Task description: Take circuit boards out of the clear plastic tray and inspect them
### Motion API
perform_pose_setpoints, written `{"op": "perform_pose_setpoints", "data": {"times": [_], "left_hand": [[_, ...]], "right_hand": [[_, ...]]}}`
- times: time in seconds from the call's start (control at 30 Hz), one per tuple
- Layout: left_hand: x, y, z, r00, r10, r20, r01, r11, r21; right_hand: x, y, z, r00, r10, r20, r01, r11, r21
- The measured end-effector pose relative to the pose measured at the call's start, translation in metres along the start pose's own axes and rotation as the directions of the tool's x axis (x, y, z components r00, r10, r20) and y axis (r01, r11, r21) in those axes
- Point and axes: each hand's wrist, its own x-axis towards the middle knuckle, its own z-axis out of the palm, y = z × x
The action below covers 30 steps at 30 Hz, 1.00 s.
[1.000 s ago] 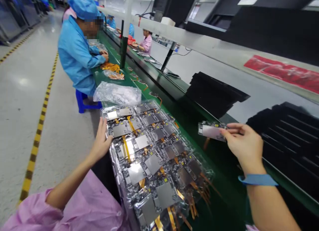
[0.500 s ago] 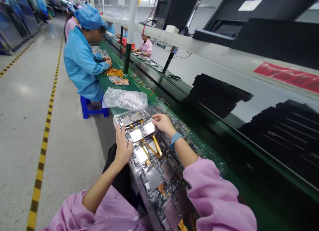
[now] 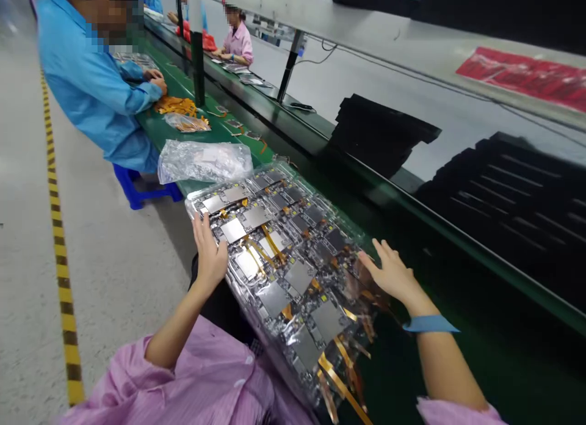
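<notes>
A clear plastic tray [image 3: 242, 294] full of circuit boards with silver shield plates lies lengthwise before me. Orange flex cables [image 3: 336, 376] stick out from several boards and hang over its near right end. My left hand [image 3: 211, 257] rests against the tray's left edge, fingers stretched out and thumb apart. On the opposite side, my right hand [image 3: 391, 275] is spread open at the tray's right edge, its fingertips close to the rim; whether they touch it I cannot tell. A blue band [image 3: 430, 323] circles my right wrist.
Beyond the tray lies a crumpled clear plastic bag [image 3: 206, 160] on the green bench. Farther off are a heap of orange flex cables [image 3: 176, 105] and a seated co-worker in blue [image 3: 91, 77]. A dark conveyor channel [image 3: 348, 190] runs along the right, under a white rail [image 3: 389, 49].
My right hand has left a board near the tray's far left part and moved right, opening, to the right edge. My left hand stays at the left edge. The view has shifted.
</notes>
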Motion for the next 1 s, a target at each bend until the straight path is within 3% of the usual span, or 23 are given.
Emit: {"op": "perform_pose_setpoints", "data": {"times": [0.07, 0.17, 0.3, 0.43, 0.7, 0.83, 0.9, 1.0], "left_hand": [[0.000, -0.003, -0.002, 1.000, -0.009, 0.004, 0.008, 1.000, 0.013], [-0.001, -0.010, -0.012, 1.000, -0.004, 0.009, 0.004, 1.000, -0.008], [0.002, -0.018, -0.023, 1.000, -0.022, -0.005, 0.022, 1.000, -0.020], [0.012, -0.019, -0.020, 1.000, -0.010, 0.001, 0.010, 1.000, 0.008], [0.001, -0.029, -0.031, 0.999, -0.008, 0.037, 0.003, 0.994, 0.110], [0.004, -0.034, -0.030, 0.999, -0.010, 0.038, 0.005, 0.990, 0.139], [0.007, -0.034, -0.027, 0.999, -0.029, 0.031, 0.024, 0.988, 0.150], [0.005, -0.029, -0.027, 0.997, -0.075, 0.023, 0.071, 0.987, 0.144]], "right_hand": [[-0.008, 0.015, 0.017, 0.998, -0.053, -0.046, 0.055, 0.998, 0.037], [-0.017, 0.010, 0.036, 0.970, -0.136, -0.203, 0.152, 0.986, 0.066], [-0.022, -0.004, 0.048, 0.945, -0.134, -0.299, 0.182, 0.973, 0.141], [-0.018, -0.006, 0.051, 0.934, -0.078, -0.349, 0.171, 0.955, 0.244], [-0.033, -0.006, 0.055, 0.921, -0.078, -0.381, 0.197, 0.939, 0.283], [-0.029, -0.002, 0.050, 0.941, -0.039, -0.336, 0.165, 0.920, 0.356], [-0.022, 0.006, 0.048, 0.950, 0.005, -0.312, 0.148, 0.873, 0.464], [-0.011, 0.023, 0.048, 0.962, 0.008, -0.273, 0.180, 0.735, 0.654]]}}
